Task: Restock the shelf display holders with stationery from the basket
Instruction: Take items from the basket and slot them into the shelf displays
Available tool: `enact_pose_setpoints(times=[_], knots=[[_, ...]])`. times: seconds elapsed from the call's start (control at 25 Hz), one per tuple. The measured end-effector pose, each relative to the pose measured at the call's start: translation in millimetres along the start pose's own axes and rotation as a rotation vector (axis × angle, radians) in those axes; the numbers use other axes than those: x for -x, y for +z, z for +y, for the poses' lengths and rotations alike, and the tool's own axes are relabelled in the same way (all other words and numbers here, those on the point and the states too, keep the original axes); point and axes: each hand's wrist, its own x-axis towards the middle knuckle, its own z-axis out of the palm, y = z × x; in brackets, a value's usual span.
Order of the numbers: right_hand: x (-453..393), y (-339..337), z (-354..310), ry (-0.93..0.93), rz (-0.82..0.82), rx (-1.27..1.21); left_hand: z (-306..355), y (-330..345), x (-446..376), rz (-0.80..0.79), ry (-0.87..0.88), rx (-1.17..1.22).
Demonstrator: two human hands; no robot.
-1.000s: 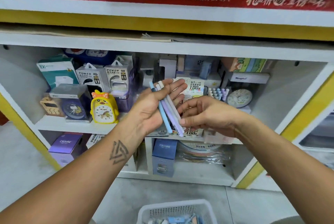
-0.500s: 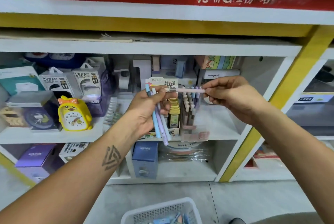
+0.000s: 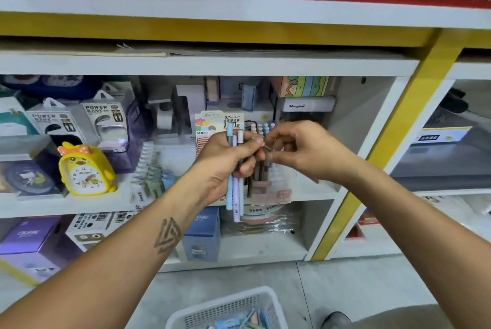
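Half a second back the right hand [image 3: 305, 150] held a pale pen level at 2 o'clock from the left fist; now that hand has come in close against the left hand [image 3: 225, 161], and the pen is no longer plainly seen.

Head view: the left hand's fingers curl round a bundle of slim pastel pens, blue, lilac and white [image 3: 235, 190]. Their long axis runs near upright, 12 to 6 o'clock, caps at 12 and barcoded tails at 6, out below the fist. The right hand's fingers [image 3: 271, 140] are pressed together in a pinch on a thin grey tip at the top of the bundle; which pen it belongs to I cannot tell.

Just behind both hands, on the white shelf [image 3: 313, 193], stands the clear plastic display holder [image 3: 268, 185], already carrying upright pens with pastel caps.

At 6 o'clock, on the floor, the white perforated plastic basket [image 3: 225, 310] has more stationery in it.

By my judgement the restock is partway: the holder is partly filled, several pens wait in the hand, and the basket is not emptied.
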Motion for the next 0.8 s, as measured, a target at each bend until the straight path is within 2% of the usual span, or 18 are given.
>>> enact_pose_setpoints(times=[0.12, 0.24, 0.36, 0.44, 0.52, 0.8], knots=[[-2, -7, 6, 0.071, 0.101, -0.167, 5, -9, -5, 0.098, -0.110, 0.158], [-7, -3, 6, 0.036, 0.224, -0.287, 9, -21, -5, 0.162, -0.181, 0.197], [-11, 12, 6, 0.020, 0.218, -0.122, 9, -26, -2, 0.174, -0.200, 0.178], [-7, 18, 6, -0.041, 0.167, 0.088, 9, -25, -1, 0.165, -0.204, 0.178], [-6, 24, 6, -0.112, 0.121, 0.198, 9, -26, 1, 0.158, -0.213, 0.171], [-7, 24, 2, -0.247, 0.016, 0.305, 7, -21, 6, 0.114, -0.245, 0.180]])
